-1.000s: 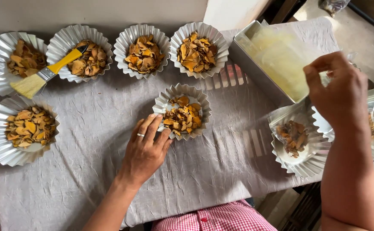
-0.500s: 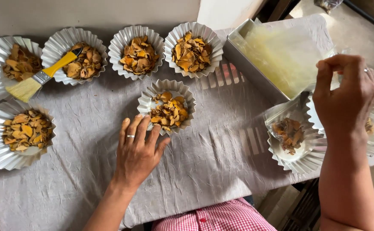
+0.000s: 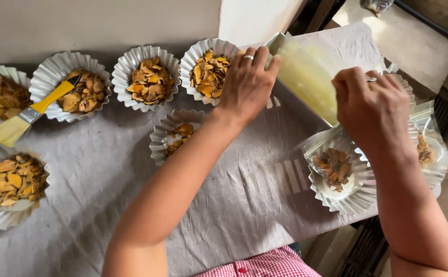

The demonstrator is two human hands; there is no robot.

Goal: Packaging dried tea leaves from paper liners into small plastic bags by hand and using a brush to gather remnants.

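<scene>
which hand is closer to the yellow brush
Left. The left hand rests at the fluted foil cup in the back row, a few cups from the yellow brush. The right hand is farther off, over the bagged cups at the right edge.

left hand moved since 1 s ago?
Yes. The left hand went from beside the middle foil cup up and right, to the back-row cup by the tray.

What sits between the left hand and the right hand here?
In the head view, the pale yellowish tray lies between the left hand and the right hand; the left fingers touch its near corner.
</scene>
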